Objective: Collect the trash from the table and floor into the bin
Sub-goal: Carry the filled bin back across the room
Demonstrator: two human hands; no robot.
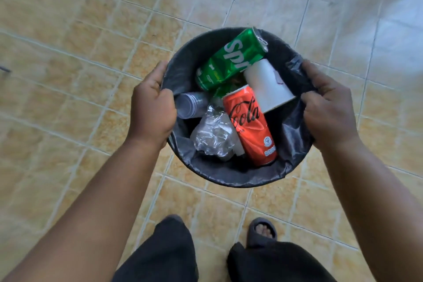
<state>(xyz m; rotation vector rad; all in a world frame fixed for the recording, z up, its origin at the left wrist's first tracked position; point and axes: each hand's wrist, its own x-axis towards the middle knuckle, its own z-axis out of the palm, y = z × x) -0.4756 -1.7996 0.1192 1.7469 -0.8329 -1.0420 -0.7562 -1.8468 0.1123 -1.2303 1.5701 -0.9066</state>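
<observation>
A round bin (240, 178) lined with a black bag is held above the tiled floor. My left hand (153, 107) grips its left rim and my right hand (329, 110) grips its right rim, bunching the bag. Inside lie a green Sprite can (226, 62), a red Coca-Cola can (249, 126), a white paper cup (267, 86), a clear plastic cup (192, 105) and crumpled clear plastic (215, 137).
Beige tiled floor (80, 64) spreads all around. My legs in dark trousers (167, 254) and a dark sandal (262, 231) are at the bottom. Thin dark furniture legs (5, 68) show at the far left edge.
</observation>
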